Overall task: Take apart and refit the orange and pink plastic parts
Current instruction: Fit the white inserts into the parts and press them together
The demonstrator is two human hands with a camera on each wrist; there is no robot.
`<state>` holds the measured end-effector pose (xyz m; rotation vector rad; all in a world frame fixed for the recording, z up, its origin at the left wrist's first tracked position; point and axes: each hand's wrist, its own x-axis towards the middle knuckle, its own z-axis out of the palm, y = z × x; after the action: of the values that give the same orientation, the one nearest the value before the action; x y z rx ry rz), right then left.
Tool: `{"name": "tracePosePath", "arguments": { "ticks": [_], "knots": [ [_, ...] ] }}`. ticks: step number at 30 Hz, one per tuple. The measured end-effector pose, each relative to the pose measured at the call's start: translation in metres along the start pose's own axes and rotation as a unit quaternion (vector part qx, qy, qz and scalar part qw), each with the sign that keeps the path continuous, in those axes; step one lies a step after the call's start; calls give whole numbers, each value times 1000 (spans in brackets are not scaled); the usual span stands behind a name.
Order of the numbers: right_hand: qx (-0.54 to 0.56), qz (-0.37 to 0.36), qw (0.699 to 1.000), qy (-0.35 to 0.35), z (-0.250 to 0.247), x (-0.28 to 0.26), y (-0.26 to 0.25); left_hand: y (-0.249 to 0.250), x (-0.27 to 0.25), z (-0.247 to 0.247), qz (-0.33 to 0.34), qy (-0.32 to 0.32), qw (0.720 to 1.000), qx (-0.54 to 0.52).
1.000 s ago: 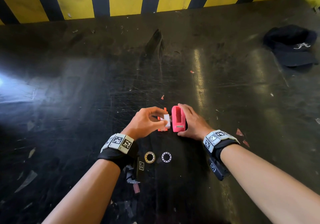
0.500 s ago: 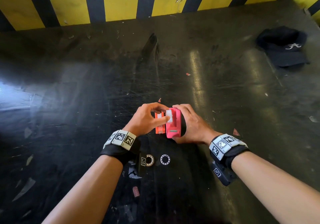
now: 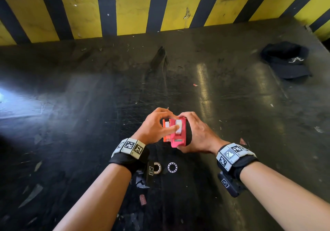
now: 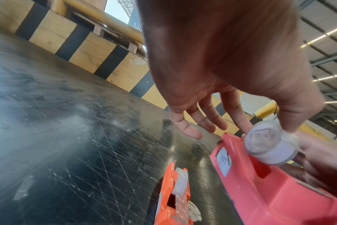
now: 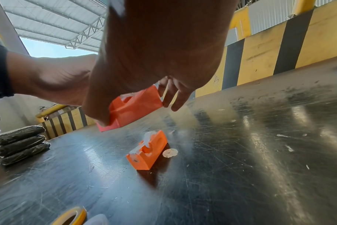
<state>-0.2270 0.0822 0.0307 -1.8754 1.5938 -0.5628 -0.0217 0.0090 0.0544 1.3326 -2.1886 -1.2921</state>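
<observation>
My right hand grips the pink tape dispenser by its sides and holds it tilted a little above the table. The left hand pinches a small white roll between thumb and forefinger at the top of the dispenser's slot. In the left wrist view the roll sits against the upper edge of the pink dispenser. The orange dispenser stands on the table just left of it, with its own white roll inside. It also shows below my right hand as the orange dispenser.
Two small rings lie on the black table near my wrists. A dark cap lies far right. A yellow tape roll and stacked black bundles lie at the left. A yellow-black striped wall stands behind.
The left hand has carried the white roll from beside the orange dispenser over to the pink one. The right hand has lifted and tilted the pink dispenser.
</observation>
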Motion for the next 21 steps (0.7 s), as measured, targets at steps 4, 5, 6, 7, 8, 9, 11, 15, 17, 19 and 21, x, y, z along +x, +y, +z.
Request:
{"name": "tracePosePath", "arguments": {
  "ticks": [4,5,6,7,8,9,11,15,17,19,21],
  "knots": [
    [-6,-13,1000,10,-1,0,1,0,-3,3,-3,8,1000,6],
    [-8,-14,1000,10,-2,-1,1,0,-4,4,-2,13,1000,11],
    [-7,-14,1000,8,-2,-1,1,0,-4,5,0,20,1000,12],
    [-4,-13,1000,6,-2,-1,0,0,-4,7,3,29,1000,7],
    [0,-13,1000,5,-2,-1,0,0,-4,8,4,40,999,-3],
    [3,-13,1000,5,-2,-2,0,0,-4,10,4,53,998,-18],
    [6,-15,1000,4,-1,-3,-1,-1,-5,11,-4,71,996,-50],
    [0,-20,1000,0,0,-2,-1,-1,-6,10,-9,85,993,-76],
    [-2,-15,1000,-2,-2,-1,-1,1,-7,6,2,89,993,-77],
    [-5,-5,1000,-5,-4,0,-2,3,-10,1,28,77,995,-49],
    [-8,3,1000,-8,-6,1,-4,5,-13,-4,59,54,997,18]
  ]
}}
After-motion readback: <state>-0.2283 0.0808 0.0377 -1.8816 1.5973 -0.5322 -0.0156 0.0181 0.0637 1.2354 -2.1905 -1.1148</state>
